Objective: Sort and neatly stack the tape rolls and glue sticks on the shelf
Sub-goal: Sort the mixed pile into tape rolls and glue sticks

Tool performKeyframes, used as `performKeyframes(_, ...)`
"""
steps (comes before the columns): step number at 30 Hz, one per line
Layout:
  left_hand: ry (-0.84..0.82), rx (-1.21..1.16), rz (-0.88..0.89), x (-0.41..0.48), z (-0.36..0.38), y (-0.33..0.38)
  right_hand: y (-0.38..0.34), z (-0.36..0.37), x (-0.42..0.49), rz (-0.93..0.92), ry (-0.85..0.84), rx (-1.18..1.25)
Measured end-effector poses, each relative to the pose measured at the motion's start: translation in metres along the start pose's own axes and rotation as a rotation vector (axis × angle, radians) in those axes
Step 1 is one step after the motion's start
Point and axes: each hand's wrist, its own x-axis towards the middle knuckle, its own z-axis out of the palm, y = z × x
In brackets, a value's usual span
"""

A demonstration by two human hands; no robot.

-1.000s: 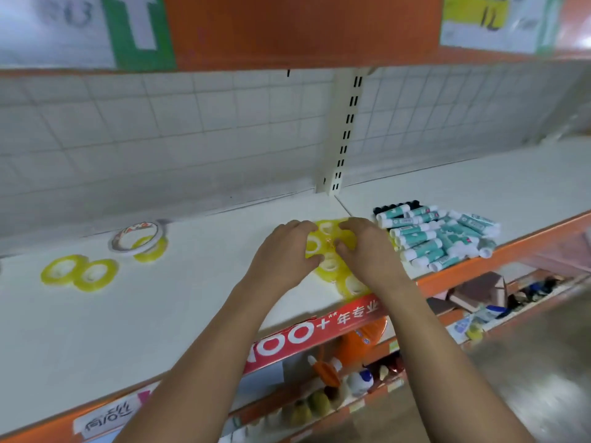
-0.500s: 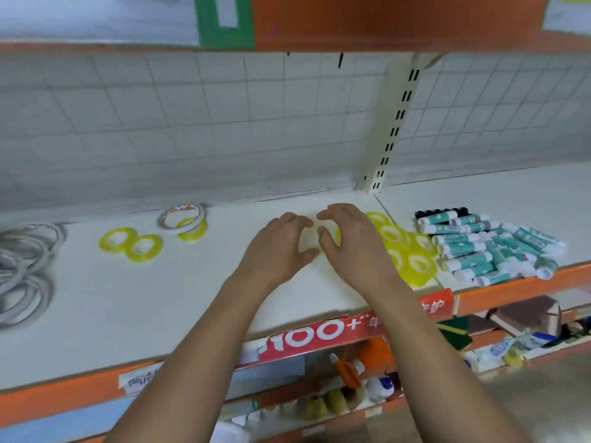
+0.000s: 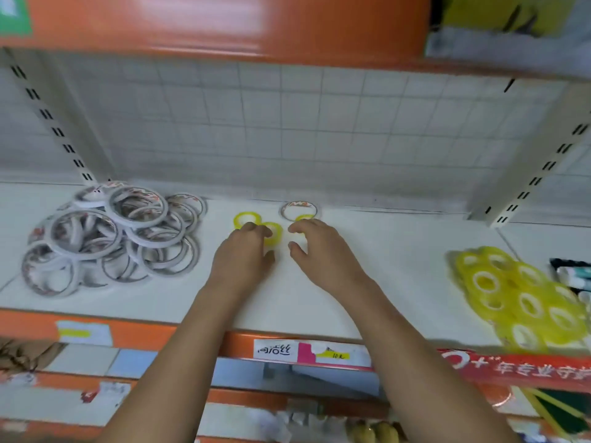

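Head view. Both hands are over the middle of the shelf (image 3: 399, 270), towards its back edge.

- Left hand (image 3: 246, 251): bent fingers lie on the two loose yellow rolls (image 3: 274, 235), thumb just in front of the nearer one. Cannot tell whether it actually grips a roll or only touches it.
- Right hand (image 3: 316, 247): fingers curved, thumb spread, nothing in it; it hovers just in front of the white ring roll (image 3: 300, 208), which has a third small yellow roll showing at its near rim.

Step in hand, by my reading, is gathering the stray yellow rolls. To do it well:
- pinch each roll across its rim, not by the flat face
- stack them hole over hole
- lift the white ring off separately so the kinds don't mix

Destinations:
- yellow cluster (image 3: 518, 298), at the front edge on the right
- white-roll heap (image 3: 118, 235), at the left end, loosely piled and unsorted

Glue sticks (image 3: 572, 278) are barely visible at the right margin, beside the yellow cluster.

Containers: none seen. Everything lies directly on the shelf board.
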Motion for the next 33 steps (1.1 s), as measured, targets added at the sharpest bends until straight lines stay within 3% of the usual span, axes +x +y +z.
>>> performKeyframes(11, 0.018, 0.055, -0.066, 0.021, -0.009, -0.051, -0.032, 0.062, 0.065, 0.0, -0.189, -0.334)
performKeyframes(18, -0.164, 0.089, -0.059, 0.055, 0.005, -0.051, -0.029, 0.042, 0.042, 0.048, -0.251, -0.201)
performKeyframes(25, -0.114, -0.084, -0.022, 0.044, -0.003, -0.035, -0.015, 0.018, 0.009, 0.144, -0.03, -0.04)
performKeyframes(33, -0.064, -0.212, 0.242, 0.022, 0.004, 0.074, 0.036, -0.051, -0.047, 0.269, 0.216, -0.076)
